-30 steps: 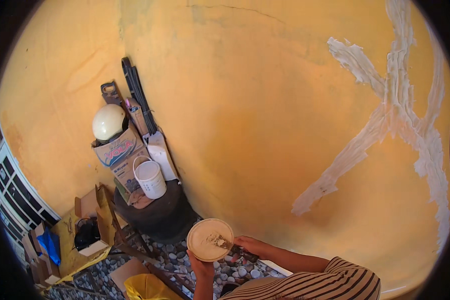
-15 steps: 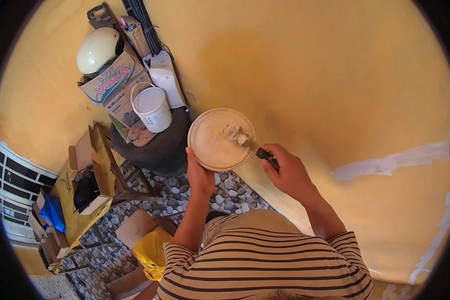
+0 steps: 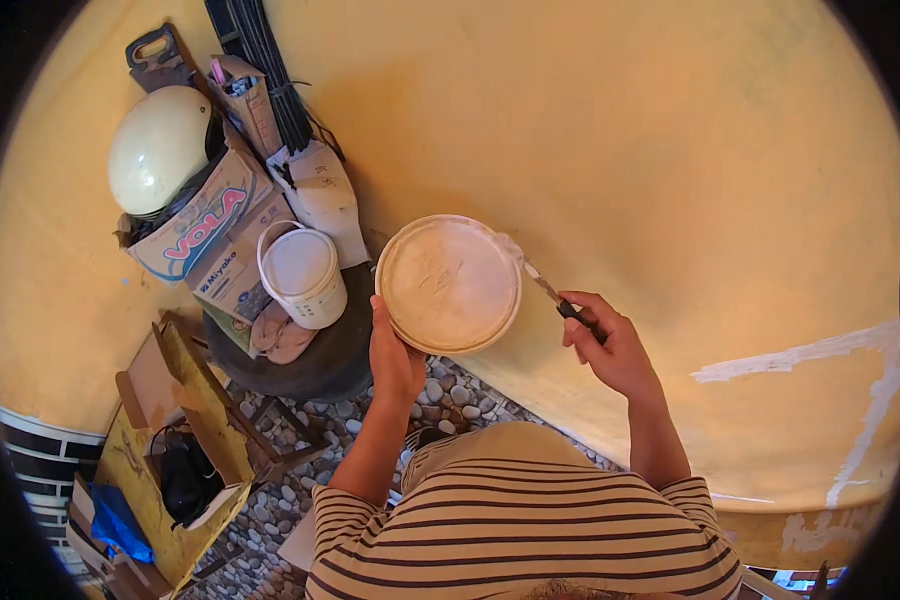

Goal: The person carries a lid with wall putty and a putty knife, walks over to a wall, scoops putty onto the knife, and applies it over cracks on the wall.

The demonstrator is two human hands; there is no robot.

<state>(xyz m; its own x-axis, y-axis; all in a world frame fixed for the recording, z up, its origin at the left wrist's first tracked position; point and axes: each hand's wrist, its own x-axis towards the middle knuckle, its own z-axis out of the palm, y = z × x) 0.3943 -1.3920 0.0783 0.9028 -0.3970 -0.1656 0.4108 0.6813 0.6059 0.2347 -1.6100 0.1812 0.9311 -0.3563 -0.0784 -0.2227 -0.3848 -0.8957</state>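
My left hand (image 3: 397,368) grips a round plastic lid (image 3: 410,338) from its lower left, thumb at the edge. Pale putty (image 3: 460,285) is smeared over the lid's face. In my right hand (image 3: 618,352) is a putty knife (image 3: 581,319), its dark handle between thumb and fingers. The knife's narrow blade reaches to the lid's right rim, where a lump of putty (image 3: 510,250) sits. Whether the blade still touches that rim is hard to tell.
An orange wall (image 3: 590,150) with white putty streaks (image 3: 800,352) stands ahead and to the right. At left, a white bucket (image 3: 303,272), cardboard boxes (image 3: 232,262) and a cream helmet (image 3: 160,150) are stacked. A yellow table (image 3: 130,450) stands lower left, above pebbled flooring.
The putty knife has moved from the lid's middle out to its right rim, and my right hand has shifted right and down. The view has turned, moving the background.
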